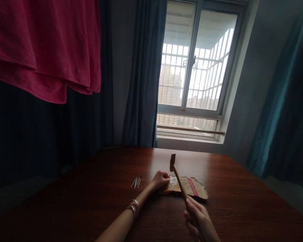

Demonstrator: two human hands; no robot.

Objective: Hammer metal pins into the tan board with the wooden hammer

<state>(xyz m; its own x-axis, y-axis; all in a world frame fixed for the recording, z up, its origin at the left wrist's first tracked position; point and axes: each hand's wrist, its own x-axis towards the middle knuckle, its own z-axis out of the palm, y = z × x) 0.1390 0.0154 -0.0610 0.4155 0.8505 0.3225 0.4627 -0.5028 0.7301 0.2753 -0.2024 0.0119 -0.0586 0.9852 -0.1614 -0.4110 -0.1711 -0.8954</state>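
My right hand [198,216] is closed round the wooden handle of a small hammer [177,174], whose head is raised above a flat piece of cardboard [192,188] with a pink stripe and many small holes. My left hand [161,179] rests at the cardboard's left edge with its fingers pinched together; what they hold is too small to make out. A bracelet sits on my left wrist. A few loose nails [136,182] lie on the table just left of that hand.
The dark wooden table [91,201] stretches toward a window [192,74] with blue curtains on both sides. A red cloth [45,47] hangs at the upper left, above the table's left side.
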